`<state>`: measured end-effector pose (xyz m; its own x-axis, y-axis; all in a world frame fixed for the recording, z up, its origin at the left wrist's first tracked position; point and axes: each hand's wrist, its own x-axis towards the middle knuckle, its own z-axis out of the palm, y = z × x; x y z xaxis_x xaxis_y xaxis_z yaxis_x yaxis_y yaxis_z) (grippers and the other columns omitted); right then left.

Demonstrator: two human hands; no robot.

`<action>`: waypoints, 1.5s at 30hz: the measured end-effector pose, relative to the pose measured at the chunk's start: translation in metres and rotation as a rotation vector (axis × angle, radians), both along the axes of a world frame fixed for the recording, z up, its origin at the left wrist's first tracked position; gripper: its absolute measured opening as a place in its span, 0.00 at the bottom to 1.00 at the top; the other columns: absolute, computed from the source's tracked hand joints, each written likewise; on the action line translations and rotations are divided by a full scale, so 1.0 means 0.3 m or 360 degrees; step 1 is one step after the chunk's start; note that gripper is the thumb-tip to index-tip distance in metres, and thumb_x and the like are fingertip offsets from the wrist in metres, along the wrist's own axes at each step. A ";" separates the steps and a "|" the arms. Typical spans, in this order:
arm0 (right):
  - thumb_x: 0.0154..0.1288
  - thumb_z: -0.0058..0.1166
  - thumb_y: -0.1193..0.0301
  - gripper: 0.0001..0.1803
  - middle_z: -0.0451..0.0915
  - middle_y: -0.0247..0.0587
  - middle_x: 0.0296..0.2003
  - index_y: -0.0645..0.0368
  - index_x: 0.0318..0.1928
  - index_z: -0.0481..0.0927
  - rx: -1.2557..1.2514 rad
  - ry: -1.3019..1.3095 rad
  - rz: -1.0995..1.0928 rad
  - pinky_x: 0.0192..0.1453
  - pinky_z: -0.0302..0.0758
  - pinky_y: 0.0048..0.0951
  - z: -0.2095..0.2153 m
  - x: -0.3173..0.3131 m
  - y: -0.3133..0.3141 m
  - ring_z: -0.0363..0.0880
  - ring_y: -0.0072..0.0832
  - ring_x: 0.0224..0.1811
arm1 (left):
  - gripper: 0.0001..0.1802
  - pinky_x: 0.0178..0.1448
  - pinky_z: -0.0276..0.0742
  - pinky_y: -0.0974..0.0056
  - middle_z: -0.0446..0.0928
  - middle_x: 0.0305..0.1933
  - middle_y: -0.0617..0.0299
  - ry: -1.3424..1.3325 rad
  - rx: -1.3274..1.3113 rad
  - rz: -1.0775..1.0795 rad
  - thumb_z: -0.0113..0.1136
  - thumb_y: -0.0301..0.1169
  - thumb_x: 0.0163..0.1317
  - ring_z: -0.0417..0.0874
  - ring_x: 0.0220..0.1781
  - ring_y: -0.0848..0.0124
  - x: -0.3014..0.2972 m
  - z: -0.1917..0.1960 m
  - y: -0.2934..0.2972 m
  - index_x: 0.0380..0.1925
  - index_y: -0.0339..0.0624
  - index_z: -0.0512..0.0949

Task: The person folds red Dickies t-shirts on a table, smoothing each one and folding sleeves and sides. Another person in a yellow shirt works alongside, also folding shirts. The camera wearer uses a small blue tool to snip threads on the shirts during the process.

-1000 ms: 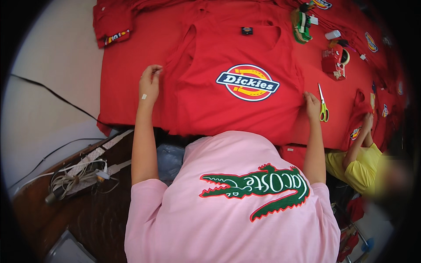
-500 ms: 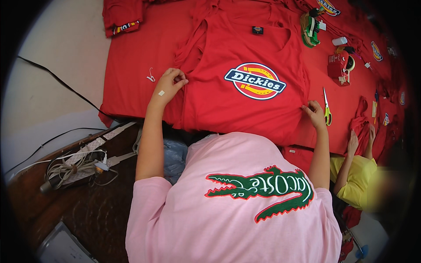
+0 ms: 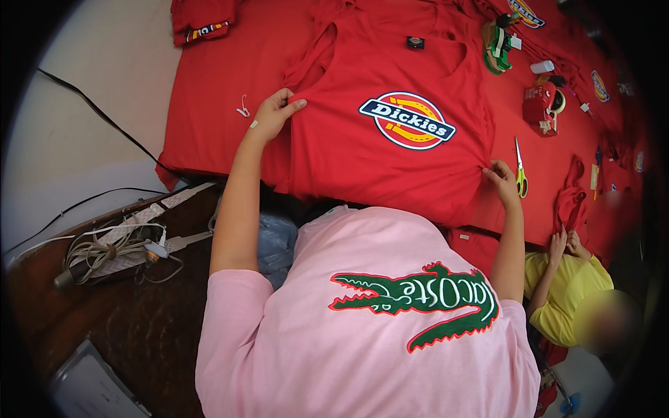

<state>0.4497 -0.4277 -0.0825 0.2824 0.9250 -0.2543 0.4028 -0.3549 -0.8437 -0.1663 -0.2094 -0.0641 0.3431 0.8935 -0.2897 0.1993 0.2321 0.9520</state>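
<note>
So your left hand (image 3: 274, 113) is pinching the shirt (image 3: 390, 160) at its left edge, about 9 o'clock from the round logo (image 3: 408, 120), thumb on top and fingers curled under a fold of cloth. Your right hand (image 3: 500, 177) has the other side, roughly 4 o'clock from the logo, fingers closed on a bunched bit of the side seam. The shirt lies flat, front up, on the red table (image 3: 209, 132), right in front of you, neck pointing to 12.

Scissors (image 3: 520, 170) sit just beside your right hand, toward 1 o'clock. A tape dispenser (image 3: 545, 108) is further up at 1. A small white hook (image 3: 242, 108) lies just left of your left hand. Someone in a yellow top (image 3: 564, 292) is at 4 o'clock, hands on red cloth.
</note>
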 end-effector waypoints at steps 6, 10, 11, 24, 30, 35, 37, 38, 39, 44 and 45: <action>0.57 0.72 0.65 0.19 0.81 0.42 0.32 0.62 0.45 0.84 -0.0283 -0.0899 0.0699 0.50 0.78 0.38 0.246 -0.049 0.049 0.81 0.38 0.40 | 0.14 0.48 0.72 0.68 0.77 0.34 0.68 0.0395 0.0193 -0.0560 0.69 0.38 0.70 0.74 0.40 0.78 -0.097 0.091 0.006 0.39 0.37 0.80; 0.54 0.73 0.64 0.17 0.84 0.42 0.31 0.57 0.42 0.85 -0.0167 -0.1383 0.1070 0.52 0.77 0.41 0.536 -0.044 0.042 0.84 0.42 0.44 | 0.13 0.51 0.73 0.65 0.79 0.36 0.62 0.0843 0.0224 -0.0802 0.72 0.34 0.64 0.74 0.41 0.75 -0.193 0.427 -0.032 0.39 0.37 0.80; 0.54 0.73 0.64 0.16 0.84 0.40 0.31 0.56 0.41 0.85 -0.0053 -0.1466 0.1139 0.53 0.76 0.40 0.620 -0.057 0.041 0.84 0.41 0.43 | 0.13 0.52 0.73 0.63 0.81 0.37 0.60 0.0981 0.0267 -0.0853 0.73 0.34 0.64 0.76 0.42 0.72 -0.194 0.531 -0.054 0.39 0.37 0.81; 0.58 0.73 0.63 0.20 0.88 0.42 0.42 0.49 0.51 0.83 0.0350 -0.2152 0.1230 0.57 0.79 0.47 1.090 -0.053 -0.061 0.85 0.42 0.50 | 0.17 0.44 0.79 0.50 0.83 0.37 0.46 0.1887 0.1670 -0.0841 0.68 0.40 0.68 0.82 0.36 0.49 -0.121 0.990 -0.189 0.37 0.35 0.82; 0.57 0.77 0.62 0.21 0.73 0.36 0.26 0.61 0.33 0.77 -0.0242 -0.0719 0.1010 0.45 0.76 0.31 1.256 -0.070 -0.210 0.78 0.23 0.35 | 0.34 0.50 0.79 0.62 0.84 0.27 0.52 0.0375 0.0429 -0.0353 0.61 0.57 0.73 0.85 0.40 0.74 -0.301 0.971 -0.334 0.24 0.33 0.79; 0.67 0.64 0.76 0.15 0.78 0.25 0.44 0.60 0.52 0.77 0.0350 0.0028 0.0546 0.59 0.76 0.24 1.277 0.057 -0.066 0.78 0.16 0.51 | 0.18 0.59 0.74 0.67 0.83 0.43 0.67 0.0362 0.0808 -0.0236 0.60 0.45 0.75 0.80 0.50 0.78 -0.205 1.045 -0.213 0.36 0.41 0.81; 0.71 0.61 0.75 0.15 0.80 0.27 0.47 0.60 0.56 0.77 0.0600 0.0069 0.0546 0.63 0.77 0.25 1.269 0.103 0.039 0.79 0.16 0.54 | 0.14 0.51 0.72 0.71 0.74 0.38 0.74 0.0271 0.0660 -0.0224 0.62 0.44 0.75 0.72 0.42 0.85 -0.153 1.074 -0.087 0.37 0.45 0.81; 0.73 0.59 0.75 0.15 0.81 0.27 0.48 0.59 0.57 0.78 0.0646 0.0063 0.0588 0.64 0.77 0.26 1.270 0.137 0.093 0.79 0.15 0.55 | 0.16 0.50 0.73 0.71 0.75 0.39 0.75 0.0180 0.0629 -0.0178 0.62 0.46 0.76 0.74 0.43 0.85 -0.094 1.090 -0.052 0.39 0.46 0.81; 0.75 0.59 0.73 0.19 0.83 0.31 0.53 0.59 0.63 0.76 0.0655 0.0184 0.0519 0.65 0.77 0.27 1.272 0.154 0.133 0.80 0.17 0.58 | 0.15 0.55 0.75 0.69 0.79 0.44 0.72 0.0196 0.0588 -0.0145 0.61 0.46 0.76 0.78 0.47 0.82 -0.039 1.127 -0.031 0.42 0.45 0.82; 0.78 0.57 0.73 0.30 0.83 0.40 0.59 0.60 0.76 0.65 0.1080 0.0469 0.0409 0.67 0.77 0.27 1.333 0.109 0.246 0.82 0.23 0.61 | 0.16 0.63 0.80 0.66 0.85 0.50 0.65 0.0012 0.0666 -0.0202 0.66 0.41 0.73 0.84 0.54 0.77 0.004 1.243 0.045 0.51 0.42 0.83; 0.78 0.56 0.73 0.31 0.83 0.40 0.60 0.60 0.77 0.64 0.1194 0.0522 0.0376 0.67 0.77 0.27 1.334 0.111 0.243 0.82 0.22 0.61 | 0.16 0.64 0.80 0.65 0.86 0.50 0.63 -0.0069 0.0764 -0.0247 0.67 0.39 0.72 0.85 0.55 0.76 0.005 1.260 0.051 0.53 0.41 0.82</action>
<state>0.4829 -0.3547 0.3176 0.0802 0.9067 0.4141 0.0899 0.4072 -0.9089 -0.1648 -0.1941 0.3138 0.4852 0.8599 0.1585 0.1549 -0.2629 0.9523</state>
